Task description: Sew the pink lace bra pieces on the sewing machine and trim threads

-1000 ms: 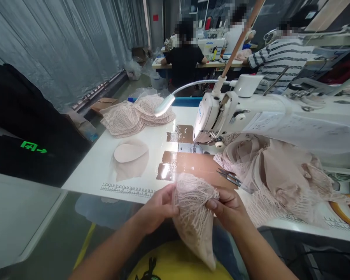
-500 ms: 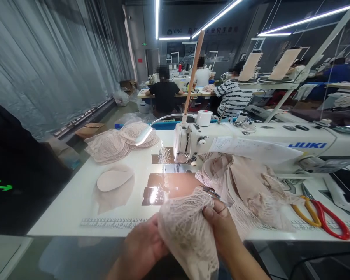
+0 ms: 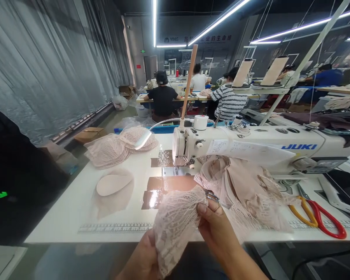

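A beige lace bra cup (image 3: 175, 225) is stretched between my hands in front of the sewing machine (image 3: 239, 144), above the table's front edge. My left hand (image 3: 147, 252) grips its lower left side, with the fingertips partly hidden behind the lace. At the upper right edge, my right hand (image 3: 214, 221) pinches the lace between thumb and fingers. Small metal thread snips (image 3: 212, 195) show beside the right fingers; how they are held is partly hidden. Just right of that hand lies a heap of beige fabric and lace pieces (image 3: 245, 182).
Stacked lace cups (image 3: 107, 149) sit at the back left, under a lamp (image 3: 142, 139). A teardrop-shaped piece (image 3: 113, 184) lies on sheer fabric to the left. Red-and-yellow-handled scissors (image 3: 323, 217) rest at the right. A ruler strip (image 3: 113, 227) runs along the front edge. People sit at machines beyond.
The lace cup has turned, its lower end swinging left and its surface spreading flatter. My right hand has shifted slightly left and down. The left hand still grips the cup's left side.
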Action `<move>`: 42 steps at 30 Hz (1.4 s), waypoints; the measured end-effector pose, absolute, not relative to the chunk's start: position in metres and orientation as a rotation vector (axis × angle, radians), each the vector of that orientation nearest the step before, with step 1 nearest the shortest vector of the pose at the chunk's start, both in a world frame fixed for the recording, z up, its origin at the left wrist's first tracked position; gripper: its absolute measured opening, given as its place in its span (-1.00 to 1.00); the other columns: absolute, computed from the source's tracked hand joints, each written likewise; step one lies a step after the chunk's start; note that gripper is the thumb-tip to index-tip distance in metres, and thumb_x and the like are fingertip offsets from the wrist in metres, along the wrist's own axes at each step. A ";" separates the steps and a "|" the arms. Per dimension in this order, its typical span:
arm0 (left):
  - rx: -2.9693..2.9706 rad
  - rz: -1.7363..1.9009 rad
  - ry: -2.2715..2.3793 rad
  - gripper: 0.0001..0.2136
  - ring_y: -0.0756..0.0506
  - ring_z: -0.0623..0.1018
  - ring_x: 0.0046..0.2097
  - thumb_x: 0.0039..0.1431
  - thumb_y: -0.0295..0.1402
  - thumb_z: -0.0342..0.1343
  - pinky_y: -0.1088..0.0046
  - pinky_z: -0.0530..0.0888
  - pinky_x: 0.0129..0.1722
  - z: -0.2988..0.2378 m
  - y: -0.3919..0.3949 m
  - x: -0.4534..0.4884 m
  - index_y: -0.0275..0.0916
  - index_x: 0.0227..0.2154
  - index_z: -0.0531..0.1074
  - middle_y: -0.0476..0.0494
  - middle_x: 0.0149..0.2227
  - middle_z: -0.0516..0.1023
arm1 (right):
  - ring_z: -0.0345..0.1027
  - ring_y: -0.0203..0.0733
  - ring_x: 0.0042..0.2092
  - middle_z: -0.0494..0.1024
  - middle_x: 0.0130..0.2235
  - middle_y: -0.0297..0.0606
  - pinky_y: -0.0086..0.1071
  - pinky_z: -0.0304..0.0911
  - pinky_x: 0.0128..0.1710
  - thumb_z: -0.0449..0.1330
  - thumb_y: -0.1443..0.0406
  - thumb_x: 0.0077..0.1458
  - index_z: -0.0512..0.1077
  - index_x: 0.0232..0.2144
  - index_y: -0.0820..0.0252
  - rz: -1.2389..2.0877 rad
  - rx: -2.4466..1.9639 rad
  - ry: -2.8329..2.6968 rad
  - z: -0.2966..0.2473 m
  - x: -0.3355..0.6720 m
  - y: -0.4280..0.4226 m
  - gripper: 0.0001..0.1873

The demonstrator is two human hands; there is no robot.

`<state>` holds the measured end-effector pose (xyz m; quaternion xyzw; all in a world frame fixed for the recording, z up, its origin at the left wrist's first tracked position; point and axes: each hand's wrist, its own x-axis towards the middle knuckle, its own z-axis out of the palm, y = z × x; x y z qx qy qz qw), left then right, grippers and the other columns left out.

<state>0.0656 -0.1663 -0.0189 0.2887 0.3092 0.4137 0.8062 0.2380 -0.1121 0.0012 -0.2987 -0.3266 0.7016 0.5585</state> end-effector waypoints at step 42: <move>1.540 0.743 0.973 -0.73 -0.03 0.37 -0.35 0.24 -0.23 0.00 0.50 0.30 -0.37 0.001 -0.116 0.034 -0.35 -0.27 0.46 -0.12 -0.37 0.44 | 0.39 -0.23 -0.41 0.54 -0.47 -0.30 -0.41 0.22 -0.45 0.19 0.26 0.07 0.39 -0.56 0.16 1.102 -1.119 -1.832 -0.001 0.229 -0.104 -0.81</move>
